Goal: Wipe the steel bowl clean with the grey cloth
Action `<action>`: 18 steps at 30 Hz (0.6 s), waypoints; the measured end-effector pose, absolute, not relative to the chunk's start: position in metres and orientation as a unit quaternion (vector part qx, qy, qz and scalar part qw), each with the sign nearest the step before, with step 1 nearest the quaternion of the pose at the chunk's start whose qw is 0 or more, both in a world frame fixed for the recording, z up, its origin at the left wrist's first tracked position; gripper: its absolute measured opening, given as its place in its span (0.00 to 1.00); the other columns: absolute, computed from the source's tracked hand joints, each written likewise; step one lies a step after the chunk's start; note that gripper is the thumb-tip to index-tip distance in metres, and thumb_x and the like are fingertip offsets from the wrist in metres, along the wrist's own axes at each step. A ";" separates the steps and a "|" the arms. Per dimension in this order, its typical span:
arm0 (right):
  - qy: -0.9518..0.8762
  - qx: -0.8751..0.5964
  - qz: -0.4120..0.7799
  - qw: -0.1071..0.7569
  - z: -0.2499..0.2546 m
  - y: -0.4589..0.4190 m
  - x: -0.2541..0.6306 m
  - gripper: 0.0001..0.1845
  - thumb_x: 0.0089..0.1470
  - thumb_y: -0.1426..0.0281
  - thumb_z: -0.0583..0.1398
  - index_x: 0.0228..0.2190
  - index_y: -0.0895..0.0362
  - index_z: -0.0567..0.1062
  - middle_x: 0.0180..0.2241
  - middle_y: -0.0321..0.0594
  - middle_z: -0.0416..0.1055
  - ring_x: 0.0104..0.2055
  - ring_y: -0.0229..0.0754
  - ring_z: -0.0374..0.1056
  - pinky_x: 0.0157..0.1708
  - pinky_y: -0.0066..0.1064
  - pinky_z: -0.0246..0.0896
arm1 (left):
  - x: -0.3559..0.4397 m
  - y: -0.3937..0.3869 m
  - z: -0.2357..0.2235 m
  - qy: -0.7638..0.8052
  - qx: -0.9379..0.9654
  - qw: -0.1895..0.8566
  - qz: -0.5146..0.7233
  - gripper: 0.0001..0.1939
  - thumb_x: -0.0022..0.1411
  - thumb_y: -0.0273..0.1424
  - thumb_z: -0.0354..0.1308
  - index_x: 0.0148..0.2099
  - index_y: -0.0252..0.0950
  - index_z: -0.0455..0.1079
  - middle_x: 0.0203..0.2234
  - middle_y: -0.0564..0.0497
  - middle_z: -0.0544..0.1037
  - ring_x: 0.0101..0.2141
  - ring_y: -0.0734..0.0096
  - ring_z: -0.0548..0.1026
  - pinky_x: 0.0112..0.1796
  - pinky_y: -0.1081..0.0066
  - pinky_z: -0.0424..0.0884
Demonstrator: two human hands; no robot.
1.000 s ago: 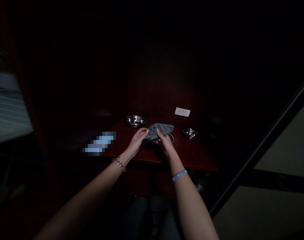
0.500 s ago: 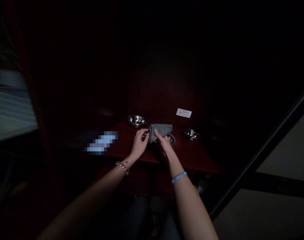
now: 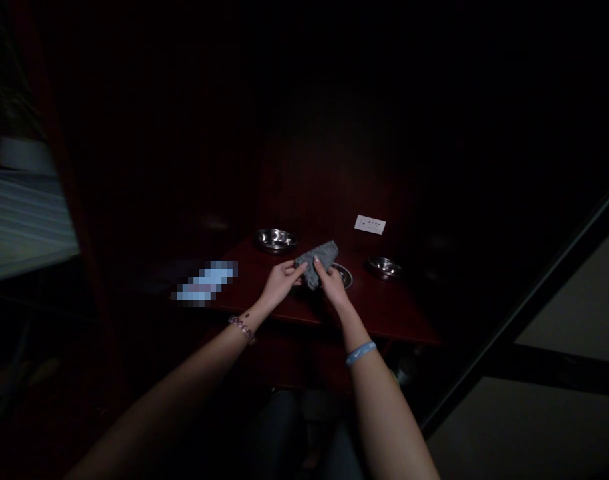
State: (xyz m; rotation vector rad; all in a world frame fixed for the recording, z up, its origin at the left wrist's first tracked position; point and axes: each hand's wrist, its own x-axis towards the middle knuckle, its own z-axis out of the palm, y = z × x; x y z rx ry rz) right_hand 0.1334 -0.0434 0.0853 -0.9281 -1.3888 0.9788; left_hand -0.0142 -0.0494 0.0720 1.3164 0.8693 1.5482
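A folded grey cloth (image 3: 325,253) is held up over the dark red desk, gripped from both sides. My left hand (image 3: 282,280) pinches its left end between thumb and fingers. My right hand (image 3: 333,283) is closed on its lower right part, the thumb lying on top. Just behind my right hand, a metal bowl (image 3: 345,275) stands on the desk, partly hidden by the hand and the cloth.
A larger metal bowl (image 3: 275,241) stands at the back left and another metal bowl (image 3: 385,268) at the right. A white socket plate (image 3: 369,225) is on the back wall. At the desk's left lies a blurred-out bright screen (image 3: 207,281). The desk (image 3: 384,313) has dark side walls.
The cloth has tilted, its right end now pointing up and away. My left hand has closed from beside the cloth onto its left end. My right thumb has shifted along the cloth.
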 end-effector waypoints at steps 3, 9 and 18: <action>-0.586 -0.403 0.392 0.584 0.085 -0.040 0.130 0.27 0.56 0.45 0.60 0.34 0.57 0.79 0.31 0.39 0.78 0.39 0.42 0.74 0.45 0.32 0.69 | -0.014 -0.050 0.070 0.346 0.476 0.487 0.646 0.23 0.52 0.44 0.74 0.41 0.32 0.79 0.29 0.45 0.83 0.30 0.64 0.80 0.36 0.68 0.76; -0.639 -0.374 0.181 0.647 0.086 -0.046 0.137 0.20 0.58 0.52 0.62 0.43 0.54 0.76 0.45 0.43 0.76 0.48 0.43 0.71 0.52 0.34 0.66 | -0.015 -0.049 0.070 0.284 0.335 0.562 0.701 0.12 0.61 0.34 0.68 0.46 0.34 0.76 0.40 0.42 0.84 0.41 0.63 0.83 0.46 0.66 0.78; -0.778 -0.376 -0.058 0.499 0.086 -0.064 0.143 0.19 0.63 0.57 0.61 0.51 0.52 0.77 0.54 0.49 0.71 0.56 0.53 0.68 0.58 0.44 0.65 | -0.012 -0.054 0.078 0.267 0.213 0.643 0.686 0.04 0.69 0.28 0.56 0.42 0.37 0.73 0.43 0.44 0.83 0.50 0.66 0.81 0.54 0.68 0.76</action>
